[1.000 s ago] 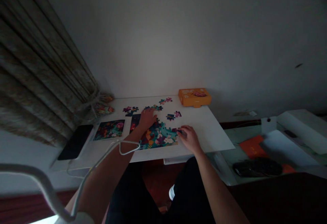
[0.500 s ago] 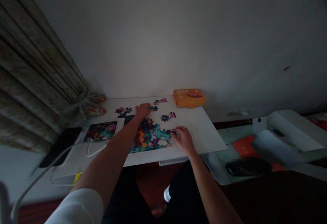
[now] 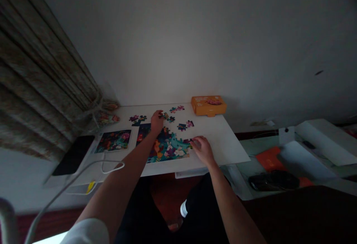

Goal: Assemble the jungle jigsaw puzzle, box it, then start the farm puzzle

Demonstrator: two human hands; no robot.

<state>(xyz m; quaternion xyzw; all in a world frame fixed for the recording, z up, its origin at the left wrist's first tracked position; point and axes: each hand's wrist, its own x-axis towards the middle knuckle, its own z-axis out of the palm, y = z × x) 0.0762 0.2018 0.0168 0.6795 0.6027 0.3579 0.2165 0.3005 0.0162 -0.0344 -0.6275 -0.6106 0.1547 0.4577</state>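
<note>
A partly assembled jigsaw puzzle with white rabbits and a fox-coloured animal lies near the table's front edge. My left hand reaches over it to the loose pieces behind, fingers closed on a puzzle piece that looks slightly tilted. My right hand is at the puzzle's upper right edge, thumb and finger pinching a dark puzzle piece; whether it is locked in, I cannot tell. Loose pieces lie in small groups: back left, back middle and right. My left forearm hides part of the puzzle.
An orange puzzle box stands at the back right of the white table. A reference picture, a dark tablet-like slab and a white cable are at left. Lower right, a glass shelf holds an open white box.
My left hand has drawn its fingers together and lifted slightly at the loose pieces, now gripping one. My right hand stays at the puzzle's right edge. The view has shifted a little.
</note>
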